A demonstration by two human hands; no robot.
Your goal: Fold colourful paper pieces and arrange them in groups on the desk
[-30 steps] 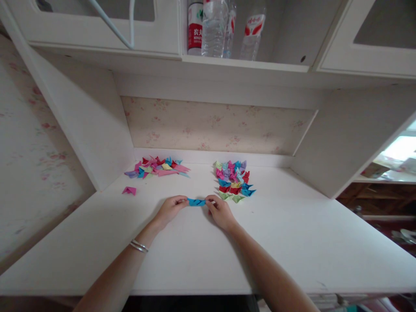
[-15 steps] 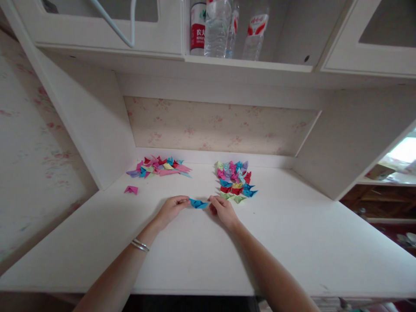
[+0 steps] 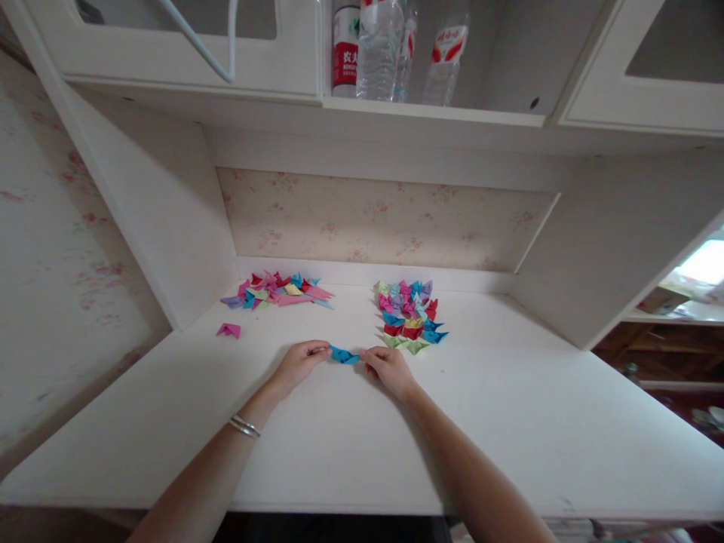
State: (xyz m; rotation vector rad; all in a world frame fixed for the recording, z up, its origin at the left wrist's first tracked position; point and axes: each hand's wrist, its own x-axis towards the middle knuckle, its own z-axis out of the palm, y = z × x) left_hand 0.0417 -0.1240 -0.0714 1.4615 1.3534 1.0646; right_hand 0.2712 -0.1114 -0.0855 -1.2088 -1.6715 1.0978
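A small blue folded-paper boat (image 3: 345,355) is stretched between my two hands, just above the white desk. My left hand (image 3: 302,360) pinches its left tip between thumb and fingers. At the other end, the thumb and forefinger of my right hand (image 3: 389,367) close on the right tip. Behind my right hand lies a cluster of folded paper boats (image 3: 411,332) in green, red, blue, yellow, pink and purple, the front ones in rows. Farther back on the left is a loose heap of coloured folded paper pieces (image 3: 280,289).
A single pink folded paper piece (image 3: 229,330) lies apart on the left of the white desk (image 3: 333,445). Overhead, a cabinet shelf (image 3: 430,111) holds clear plastic bottles (image 3: 378,53) and a red-and-white can (image 3: 345,56). A white cable (image 3: 207,56) hangs at the upper left. Side panels bound the desk.
My right fingers have moved slightly left and now close on the boat's right tip, where they were just beside it. My left hand keeps its pinch.
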